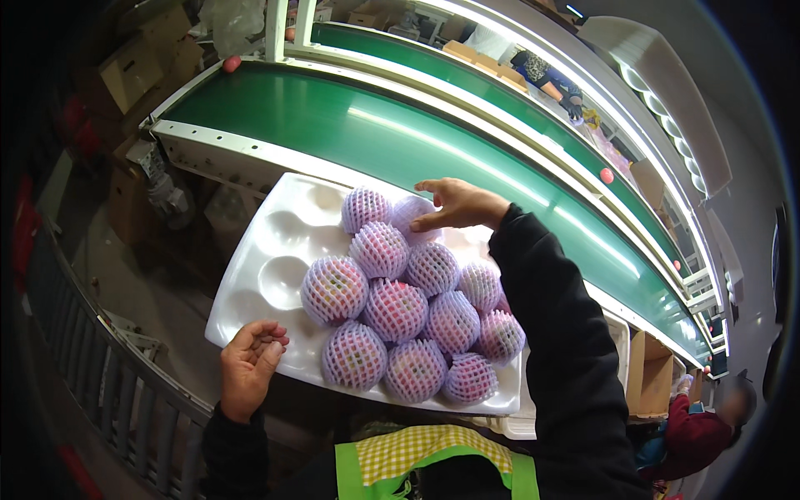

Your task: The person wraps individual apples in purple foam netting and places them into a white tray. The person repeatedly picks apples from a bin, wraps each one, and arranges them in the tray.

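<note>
A white moulded tray [236, 304] with round hollows lies tilted in front of me. Several pinkish-red apples [395, 310] in pale purple foam nets crowd its middle and right part. Over the far side, my right hand [457, 205] has its thumb and index finger spread, the thumb touching a netted apple [410, 213] whose right side it partly covers. By the tray's near left edge is my left hand [252, 364], its fingers loosely curled in toward the thumb, with nothing visible in them. Bare hollows [282, 281] show along the tray's left side.
A green conveyor belt [283, 104] runs behind the tray, with a second belt beyond. Loose apples [607, 176] lie on the farther belt. Grey railings [125, 400] stand at left, cardboard boxes [132, 77] at back left. Another person [696, 437] is at lower right; another's gloved hand [572, 103] shows across.
</note>
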Action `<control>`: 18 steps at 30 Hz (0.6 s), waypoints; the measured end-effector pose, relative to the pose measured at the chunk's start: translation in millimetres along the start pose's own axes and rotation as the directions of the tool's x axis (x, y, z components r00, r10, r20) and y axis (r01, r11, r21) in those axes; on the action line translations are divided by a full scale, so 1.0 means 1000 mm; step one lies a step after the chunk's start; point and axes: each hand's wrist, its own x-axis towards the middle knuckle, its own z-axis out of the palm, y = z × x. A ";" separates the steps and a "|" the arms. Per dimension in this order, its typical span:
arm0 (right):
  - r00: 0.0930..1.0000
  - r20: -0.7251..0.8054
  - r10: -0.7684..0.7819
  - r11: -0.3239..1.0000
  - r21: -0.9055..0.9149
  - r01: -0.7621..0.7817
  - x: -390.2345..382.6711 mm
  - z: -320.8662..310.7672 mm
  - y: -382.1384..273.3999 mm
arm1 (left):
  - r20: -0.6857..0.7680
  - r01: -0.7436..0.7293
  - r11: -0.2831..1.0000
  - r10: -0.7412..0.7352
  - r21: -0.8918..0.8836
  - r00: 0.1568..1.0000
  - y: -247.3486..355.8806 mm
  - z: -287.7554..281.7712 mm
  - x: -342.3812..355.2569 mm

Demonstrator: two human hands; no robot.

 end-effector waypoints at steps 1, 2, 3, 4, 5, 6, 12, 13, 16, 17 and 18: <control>0.999 0.045 -0.030 0.999 0.012 0.030 0.000 -0.005 0.002 | -0.004 0.001 1.000 -0.001 -0.003 1.000 -0.001 0.000 0.000; 0.993 0.113 0.018 0.999 0.037 -0.023 -0.005 -0.014 -0.001 | -0.009 0.001 1.000 -0.001 -0.005 1.000 -0.002 -0.001 -0.001; 0.994 0.113 -0.009 0.998 0.059 0.002 -0.004 -0.011 0.002 | -0.015 0.002 1.000 -0.002 -0.007 1.000 -0.002 -0.001 -0.001; 0.994 0.109 -0.023 0.997 0.081 0.015 -0.005 -0.008 0.009 | -0.008 0.001 1.000 -0.001 -0.009 1.000 -0.003 0.001 0.000; 0.986 0.134 -0.095 0.991 0.109 0.081 0.000 0.001 0.016 | -0.011 -0.001 1.000 0.001 -0.003 1.000 -0.003 0.001 0.000; 0.973 0.158 -0.167 0.980 0.139 0.145 0.006 0.008 0.022 | -0.013 -0.003 1.000 0.003 0.003 1.000 -0.003 0.001 0.000; 0.998 0.062 -0.034 0.970 0.244 0.018 0.001 0.012 0.003 | -0.027 0.002 1.000 -0.003 -0.005 1.000 -0.005 0.001 0.000; 0.999 0.036 -0.030 0.991 0.130 0.025 0.001 0.008 -0.001 | -0.029 0.002 1.000 -0.002 0.000 1.000 -0.005 0.001 0.000; 1.000 0.016 0.020 0.998 -0.065 -0.019 0.004 0.010 -0.017 | -0.039 -0.005 1.000 0.005 0.016 0.999 -0.006 0.001 0.000; 0.999 0.040 0.030 0.997 -0.073 -0.027 0.010 0.016 -0.018 | -0.047 -0.012 1.000 0.013 0.022 0.999 -0.006 0.000 -0.001; 0.997 0.063 0.039 0.996 -0.080 -0.034 0.014 0.022 -0.018 | -0.056 -0.019 0.999 0.020 0.028 0.998 -0.006 -0.001 -0.002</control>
